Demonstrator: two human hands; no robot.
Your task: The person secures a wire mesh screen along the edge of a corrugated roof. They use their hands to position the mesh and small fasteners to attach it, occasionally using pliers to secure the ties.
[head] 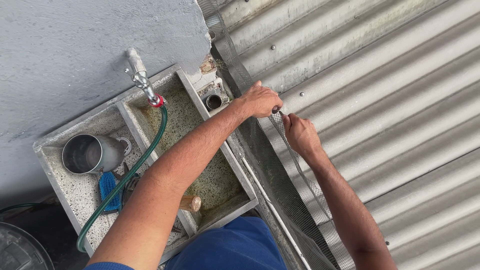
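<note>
Grey ribbed roof sheet (390, 100), grey fine-grid mesh (280, 165), speckled grey sink (210, 185), green hose (125, 182), blue brush (107, 187), red ring on the tap (142, 80).

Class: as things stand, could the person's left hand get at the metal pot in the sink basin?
Probably yes. The left hand is at the mesh strip; the metal pot lies uncovered in the basin below the forearm, nothing between.

A long strip of grey wire mesh (280, 170) runs diagonally from the top centre of the frame to the bottom right of centre, lying along the edge of the corrugated metal roof. It is fine-gridded, see-through and slightly crumpled. Near the middle of the frame its edge is lifted and pinched. A small dark tool tip (275, 109) touches the mesh there.
</note>
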